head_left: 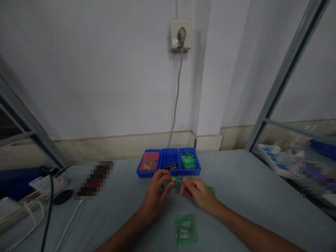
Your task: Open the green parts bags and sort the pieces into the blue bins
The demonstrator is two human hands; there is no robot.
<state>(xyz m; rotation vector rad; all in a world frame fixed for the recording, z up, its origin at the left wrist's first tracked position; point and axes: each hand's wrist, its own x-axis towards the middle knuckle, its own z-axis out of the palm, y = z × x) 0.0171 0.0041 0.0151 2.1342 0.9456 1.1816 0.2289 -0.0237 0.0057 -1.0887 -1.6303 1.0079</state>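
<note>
Between my two hands, just in front of the blue bins, is a small green plastic packet. My left hand pinches its left end between thumb and fingers. The right end sits in the closed fingers of my right hand. Nearer to me on the table lies a flat green see-through bag with several small pale pieces inside. Another bit of green plastic shows behind my right hand, partly hidden by it.
A blue bin holds pink sheets. The middle blue bin has small dark and shiny parts, and the right one green packets. Cables and a blurred object lie at the left. Grey frame posts flank the table.
</note>
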